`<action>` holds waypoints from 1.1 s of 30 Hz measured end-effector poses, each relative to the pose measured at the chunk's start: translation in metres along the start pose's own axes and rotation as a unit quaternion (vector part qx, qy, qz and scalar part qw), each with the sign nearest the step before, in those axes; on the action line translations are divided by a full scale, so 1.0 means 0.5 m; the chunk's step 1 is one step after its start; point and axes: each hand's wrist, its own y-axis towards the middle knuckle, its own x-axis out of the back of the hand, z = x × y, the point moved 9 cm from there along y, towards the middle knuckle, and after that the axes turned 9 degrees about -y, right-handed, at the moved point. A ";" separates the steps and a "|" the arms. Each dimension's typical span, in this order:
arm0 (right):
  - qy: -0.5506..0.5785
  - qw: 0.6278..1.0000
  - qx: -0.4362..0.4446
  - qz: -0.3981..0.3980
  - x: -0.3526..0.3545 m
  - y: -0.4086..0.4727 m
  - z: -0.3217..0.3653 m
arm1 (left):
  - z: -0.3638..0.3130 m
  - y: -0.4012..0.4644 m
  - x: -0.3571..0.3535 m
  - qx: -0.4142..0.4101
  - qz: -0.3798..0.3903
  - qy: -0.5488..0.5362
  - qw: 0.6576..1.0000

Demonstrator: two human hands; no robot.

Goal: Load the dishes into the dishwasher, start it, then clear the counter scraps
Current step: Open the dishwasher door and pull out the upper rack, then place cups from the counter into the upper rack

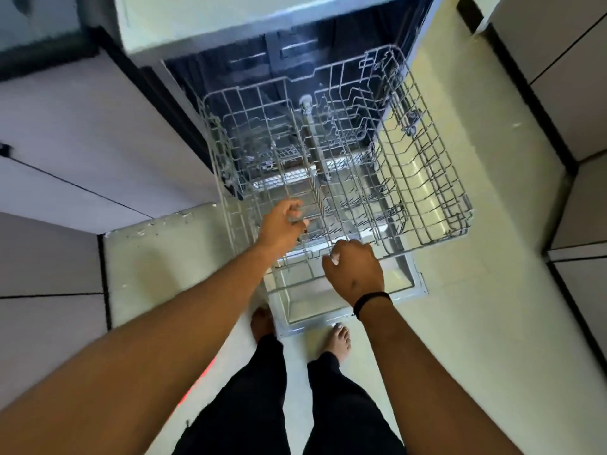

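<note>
The dishwasher (230, 34) stands open, its door (407, 284) folded down flat toward me. A grey wire rack (437, 178) is pulled far out over the door and holds no dishes. My left hand (282, 224) has its fingers curled around wires near the rack's front left. My right hand (354, 270), with a black band on the wrist, grips the rack's front rim. A second wire rack (348, 205) shows through the first one, lower down.
White cabinet fronts (82, 126) flank the dishwasher on the left, and more cabinets (565, 60) stand at the right. The pale floor (476, 307) runs around the door. My bare feet (338, 339) stand at the door's front edge.
</note>
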 end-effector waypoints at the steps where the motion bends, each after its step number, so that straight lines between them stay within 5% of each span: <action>1: 0.018 1.000 0.002 0.004 0.018 -0.020 0.016 | -0.012 -0.036 0.021 0.011 -0.004 -0.004 1.000; 11: 0.057 0.995 0.081 0.003 0.227 -0.102 0.255 | -0.149 -0.273 0.264 -0.032 -0.117 -0.054 0.991; 33: 0.108 0.977 0.160 -0.090 0.280 0.053 0.871 | -0.115 -0.170 0.891 -0.037 -0.196 -0.205 0.958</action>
